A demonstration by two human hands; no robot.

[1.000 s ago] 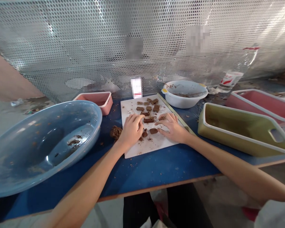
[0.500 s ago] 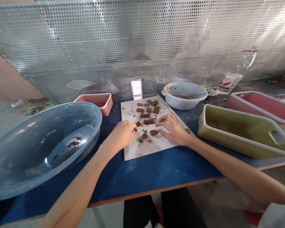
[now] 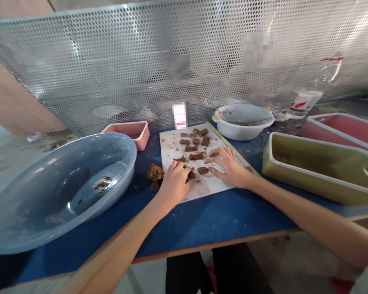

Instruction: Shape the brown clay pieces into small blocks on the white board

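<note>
Brown pieces (image 3: pixel 196 156) lie shaped on the white board (image 3: pixel 171 141); a rough clump (image 3: pixel 155 172) left of it looks unworked. The left hand (image 3: pixel 177 179) curls at a small lump (image 3: pixel 191 174) on it, grip unclear; the right hand (image 3: pixel 230 168) spreads beside a flat piece (image 3: pixel 203 170).

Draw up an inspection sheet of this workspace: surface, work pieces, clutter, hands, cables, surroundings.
Surface: crumb-specked blue table; white board lying on it.
Work pieces: brown pieces spread over the board; brown lump left of it.
Clutter: blue basin, white basin, green container, two pink containers, bottle.
Hands: left hand at small brown pieces, grip unclear; right hand open beside a flat piece.
Cables: nothing seen.
Surroundings: perforated screen behind the table.
</note>
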